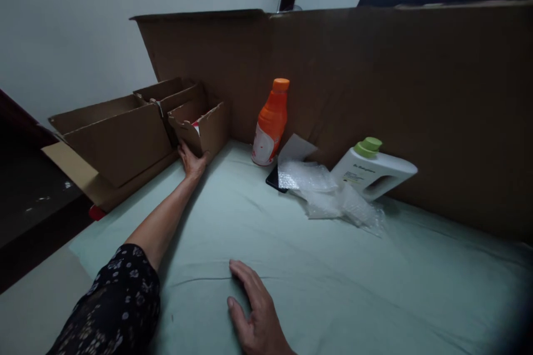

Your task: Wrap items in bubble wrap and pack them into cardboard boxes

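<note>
Right hand (257,310) nearest the camera: empty, thumb apart from loosely curved fingers, above or on the pale green cloth (333,277); contact cannot be told. Left arm, in a dark floral sleeve (120,299), reaches out to the small cardboard box (214,127), which sits on the far left of the cloth before the tall cardboard panel (395,94). Left hand (194,165) touches the lower near end of that box, fingers and thumb spread about its corner; whether it grips or merely presses cannot be told. Step in hand, as judged: placing or steadying the small box beside its neighbours. Any further shift of it would call for steady contact low on the cardboard, with care for the torn top edge; the right hand is free to help. Count: hands, two; small box, one, with a partly hidden red-and-white item (196,126) inside; other open cardboard boxes (120,144) to its left, apparently two; bottles, two, namely one orange bottle (272,116), standing, and one white bottle (378,169) with a green cap, tilted in view; dark flat object (272,178), one, partly covered; bubble wrap (320,194), several overlapping pieces, exact number unclear.
</note>
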Available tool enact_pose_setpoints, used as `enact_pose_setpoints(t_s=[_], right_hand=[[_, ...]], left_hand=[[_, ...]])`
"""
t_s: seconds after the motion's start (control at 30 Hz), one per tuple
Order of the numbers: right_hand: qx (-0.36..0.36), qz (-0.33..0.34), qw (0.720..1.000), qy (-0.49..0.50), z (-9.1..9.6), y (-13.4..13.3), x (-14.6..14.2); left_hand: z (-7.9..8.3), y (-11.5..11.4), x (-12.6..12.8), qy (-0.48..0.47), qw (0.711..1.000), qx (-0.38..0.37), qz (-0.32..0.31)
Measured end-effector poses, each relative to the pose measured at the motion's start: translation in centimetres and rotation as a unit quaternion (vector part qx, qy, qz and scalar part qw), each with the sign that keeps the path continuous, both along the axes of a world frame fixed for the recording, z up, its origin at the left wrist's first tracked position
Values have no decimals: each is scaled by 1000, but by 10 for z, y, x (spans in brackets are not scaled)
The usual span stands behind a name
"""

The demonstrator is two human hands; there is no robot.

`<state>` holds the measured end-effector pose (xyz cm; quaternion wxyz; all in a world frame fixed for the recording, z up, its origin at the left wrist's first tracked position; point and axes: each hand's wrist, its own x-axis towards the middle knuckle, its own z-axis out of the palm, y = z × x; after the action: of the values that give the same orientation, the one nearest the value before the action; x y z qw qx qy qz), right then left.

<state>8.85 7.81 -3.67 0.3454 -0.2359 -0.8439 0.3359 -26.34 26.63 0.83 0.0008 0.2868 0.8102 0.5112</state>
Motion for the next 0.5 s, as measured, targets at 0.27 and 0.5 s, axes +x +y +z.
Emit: enact_pose_setpoints(t_s=[0.27,0.5], right_hand=[[-20,13,1000,17,6,2,-2],[-61,13,998,-6,15,2,-9]], left_hand=[[-20,2,8,-7,999,-48,9],[-17,-63,73,80,975,-141,-151]])
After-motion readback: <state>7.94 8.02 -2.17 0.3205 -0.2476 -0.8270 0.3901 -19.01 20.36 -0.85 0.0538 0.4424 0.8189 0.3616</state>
